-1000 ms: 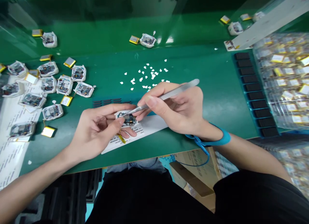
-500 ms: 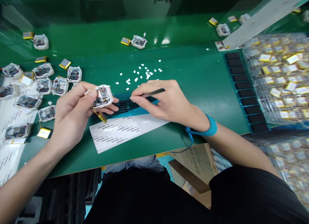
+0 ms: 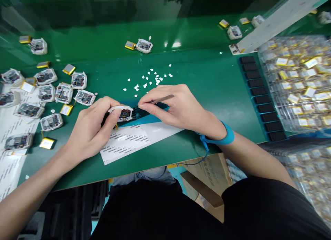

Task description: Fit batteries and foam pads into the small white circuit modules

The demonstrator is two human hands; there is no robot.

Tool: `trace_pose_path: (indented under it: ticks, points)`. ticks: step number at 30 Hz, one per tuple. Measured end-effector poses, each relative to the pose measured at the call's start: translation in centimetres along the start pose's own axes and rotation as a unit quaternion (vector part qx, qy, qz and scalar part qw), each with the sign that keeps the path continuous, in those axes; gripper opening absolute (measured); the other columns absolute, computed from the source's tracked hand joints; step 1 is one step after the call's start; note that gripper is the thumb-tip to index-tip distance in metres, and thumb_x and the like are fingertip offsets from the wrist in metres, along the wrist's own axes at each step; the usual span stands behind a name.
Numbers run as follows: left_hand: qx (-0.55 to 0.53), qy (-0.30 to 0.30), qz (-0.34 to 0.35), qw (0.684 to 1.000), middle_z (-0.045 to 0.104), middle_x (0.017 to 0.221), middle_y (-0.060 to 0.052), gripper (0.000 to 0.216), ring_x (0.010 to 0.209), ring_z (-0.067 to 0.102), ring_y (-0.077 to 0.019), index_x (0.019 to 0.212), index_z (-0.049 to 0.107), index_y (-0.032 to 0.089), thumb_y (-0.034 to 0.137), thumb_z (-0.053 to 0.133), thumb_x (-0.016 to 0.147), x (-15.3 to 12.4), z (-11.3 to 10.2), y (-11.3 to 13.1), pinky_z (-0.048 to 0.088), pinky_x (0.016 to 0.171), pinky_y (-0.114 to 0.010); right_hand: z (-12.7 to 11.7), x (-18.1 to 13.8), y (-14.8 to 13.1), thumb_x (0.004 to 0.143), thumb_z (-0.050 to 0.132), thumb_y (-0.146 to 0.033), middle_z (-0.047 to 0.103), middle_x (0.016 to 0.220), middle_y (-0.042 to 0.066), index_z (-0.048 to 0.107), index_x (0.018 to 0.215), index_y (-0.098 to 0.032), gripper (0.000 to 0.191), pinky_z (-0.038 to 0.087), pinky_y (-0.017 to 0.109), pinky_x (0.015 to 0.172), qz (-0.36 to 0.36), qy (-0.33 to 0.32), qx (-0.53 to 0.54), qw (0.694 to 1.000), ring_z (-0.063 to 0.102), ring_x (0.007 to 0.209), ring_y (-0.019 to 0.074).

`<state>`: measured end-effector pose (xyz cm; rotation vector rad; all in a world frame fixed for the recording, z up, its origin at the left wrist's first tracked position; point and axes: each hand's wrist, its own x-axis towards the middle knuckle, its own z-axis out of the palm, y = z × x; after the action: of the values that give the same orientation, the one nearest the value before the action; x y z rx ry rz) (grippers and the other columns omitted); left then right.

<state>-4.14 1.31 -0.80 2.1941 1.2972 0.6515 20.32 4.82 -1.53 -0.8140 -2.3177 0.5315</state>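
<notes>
My left hand (image 3: 94,128) grips a white device housing (image 3: 126,113) with an exposed circuit board, thumb on its near left side. A bit of yellow, likely its battery, shows below it. My right hand (image 3: 174,105) pinches dark metal tweezers (image 3: 161,99) pen-like; their tips reach left to the housing's right edge. I cannot tell whether they hold anything. Dark strips on blue film (image 3: 151,118) lie under both hands, partly covered. Below is a white printed backing sheet (image 3: 126,148). Small white round tabbed stickers (image 3: 157,80) are scattered beyond my right hand.
Several open housings with batteries (image 3: 64,92) sit at the left, another housing (image 3: 144,45) at the back. Black foam pads (image 3: 260,92) line up at the right beside clear trays of batteries (image 3: 297,85). A blue wrist strap (image 3: 219,136) with a cord is on my right wrist.
My left hand has brought the housing right and slightly down, close to the tweezers, and tilted it. My right hand has hardly moved. A housing formerly behind my left hand is now visible.
</notes>
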Motion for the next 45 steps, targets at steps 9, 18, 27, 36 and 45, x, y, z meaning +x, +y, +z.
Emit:
trace_pose_path:
  ticks: [9,18,27,36,45]
  points:
    - [-0.03,-0.049,0.035,0.998,0.073,0.106,-0.008,0.026,0.106,0.065,-0.0283,0.098,0.066,0.02,0.028,0.042,0.102,0.0,0.7,-0.2,0.048,0.089,-0.043,0.7,-0.7,0.9,0.104,0.054,-0.027,0.075,0.086,0.003,0.074,0.104,-0.016,0.023,0.052,0.026,0.069,-0.05,-0.026,-0.05,0.997,0.068,0.079,0.0139]
    - [0.008,-0.061,0.082,0.995,0.074,0.115,-0.01,0.025,0.107,0.063,-0.0303,0.103,0.066,0.021,0.03,0.043,0.1,0.1,1.0,-1.1,0.047,0.092,-0.048,0.4,-0.7,1.7,0.103,0.054,-0.023,0.077,0.091,0.0,0.072,0.109,-0.021,0.02,0.054,0.025,0.07,-0.074,0.068,-0.104,0.989,0.068,0.079,0.0109]
    - [-0.263,0.294,-0.076,0.916,0.06,0.073,0.001,0.021,0.067,0.059,-0.015,0.077,0.059,0.021,0.032,0.062,0.095,1.3,-2.7,-0.7,0.04,0.055,-0.032,0.1,-0.4,0.8,0.1,0.059,-0.021,0.079,0.108,-0.001,0.072,0.112,-0.023,0.017,0.061,0.029,0.078,-0.091,0.127,-0.065,0.985,0.073,0.091,0.0125]
    - [-0.449,0.187,-0.262,0.833,0.065,0.073,-0.002,0.01,0.059,0.054,-0.0084,0.075,0.066,0.017,0.021,0.068,0.084,2.1,-2.8,-1.7,0.033,0.046,-0.023,-0.6,-0.4,-1.2,0.095,0.064,-0.014,0.08,0.105,-0.002,0.073,0.111,-0.031,0.025,0.064,0.029,0.072,-0.127,0.177,-0.112,0.97,0.074,0.085,0.0153]
    - [-0.497,0.215,-0.264,0.798,0.059,0.066,0.004,0.028,0.062,0.071,-0.0108,0.059,0.055,0.017,0.012,0.077,0.075,0.8,0.4,0.5,0.066,0.067,-0.023,-0.1,-1.0,-2.5,0.092,0.069,-0.016,0.075,0.119,0.004,0.072,0.112,-0.017,0.02,0.067,0.03,0.072,-0.246,0.093,-0.201,0.944,0.075,0.093,0.0181]
